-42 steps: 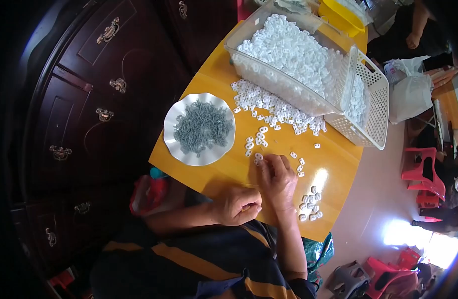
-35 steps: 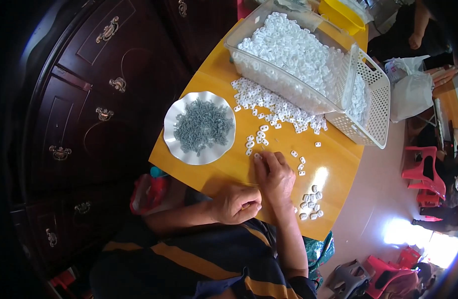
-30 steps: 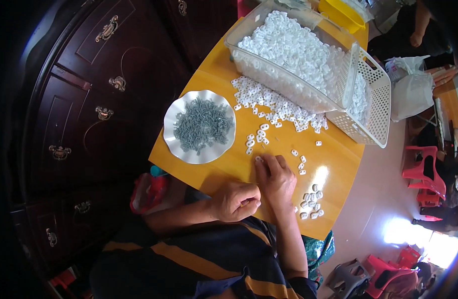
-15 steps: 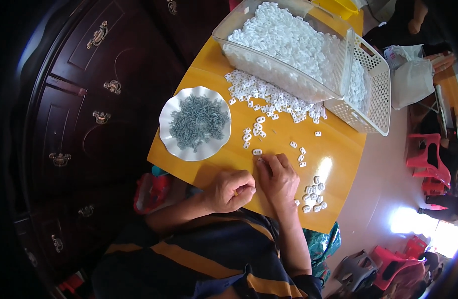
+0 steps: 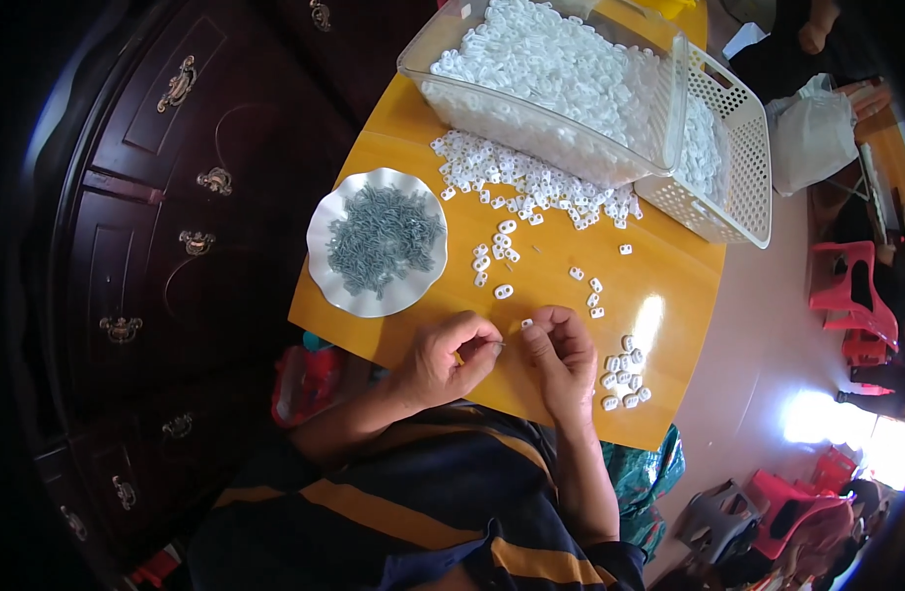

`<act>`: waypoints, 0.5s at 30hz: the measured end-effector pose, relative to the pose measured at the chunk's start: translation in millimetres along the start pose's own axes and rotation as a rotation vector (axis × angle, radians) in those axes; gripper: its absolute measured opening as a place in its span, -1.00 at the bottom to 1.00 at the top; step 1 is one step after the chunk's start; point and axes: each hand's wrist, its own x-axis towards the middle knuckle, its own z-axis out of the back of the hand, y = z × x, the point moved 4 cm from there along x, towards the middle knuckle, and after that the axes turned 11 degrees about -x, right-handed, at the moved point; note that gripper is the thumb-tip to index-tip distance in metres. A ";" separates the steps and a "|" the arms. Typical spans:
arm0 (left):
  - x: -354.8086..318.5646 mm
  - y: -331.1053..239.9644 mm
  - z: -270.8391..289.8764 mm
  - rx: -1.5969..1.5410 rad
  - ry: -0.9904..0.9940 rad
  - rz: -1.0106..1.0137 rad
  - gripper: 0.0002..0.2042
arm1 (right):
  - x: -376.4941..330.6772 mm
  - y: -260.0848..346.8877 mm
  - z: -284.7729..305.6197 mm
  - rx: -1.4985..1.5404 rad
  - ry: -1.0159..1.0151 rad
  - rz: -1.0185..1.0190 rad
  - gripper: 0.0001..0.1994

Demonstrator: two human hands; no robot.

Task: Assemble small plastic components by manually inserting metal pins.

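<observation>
My left hand (image 5: 451, 362) is pinched, with the tip of a thin grey pin (image 5: 502, 343) just showing past thumb and forefinger. Opposite it, my right hand (image 5: 565, 360) grips a small white plastic piece (image 5: 527, 323) between thumb and fingers. The two hands are a short gap apart over the near part of the yellow table. Beyond them lie several loose white two-holed pieces (image 5: 504, 292). A scalloped white plate (image 5: 320, 261) heaped with grey pins (image 5: 382, 241) stands to the left. Several rounded white pieces with dark marks (image 5: 624, 378) are grouped right of my right hand.
A clear plastic bin (image 5: 531, 133) full of white pieces stands at the back, with a pile of small white pieces (image 5: 531, 177) before it. Beside it is a white perforated basket (image 5: 748, 202). Dark drawers (image 5: 157, 197) are at left, red stools (image 5: 846, 286) at right.
My right hand has lifted off the tabletop with a white piece in its fingers. My left hand has turned slightly, and the pin tip now shows. The view has shifted a little.
</observation>
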 end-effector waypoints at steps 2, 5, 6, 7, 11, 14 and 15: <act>2.5 -1.0 -1.3 0.000 0.000 0.002 -0.94 | -4.4 1.3 -0.5 0.146 0.014 -0.093 -0.92; 7.3 -3.5 -6.4 0.006 0.009 -0.002 -0.94 | -11.2 -4.8 0.7 0.145 0.023 -0.169 -0.88; 8.5 -4.5 -7.8 0.018 0.011 -0.006 -0.94 | -12.8 -5.1 1.3 0.150 0.019 -0.174 -0.88; 9.6 -4.9 -9.4 0.020 0.017 -0.001 -0.94 | -13.8 -4.0 1.1 0.175 0.040 -0.169 -0.87; 11.2 -5.4 -13.3 0.023 0.020 -0.007 -0.95 | -17.6 -8.9 1.0 0.217 0.084 -0.148 -0.84; 11.3 -5.0 -14.4 0.035 0.031 -0.004 -0.96 | -18.6 -8.7 1.3 0.236 0.083 -0.142 -0.86; 11.3 -4.9 -14.8 0.042 0.039 -0.003 -0.96 | -18.8 -9.5 1.7 0.241 0.080 -0.144 -0.86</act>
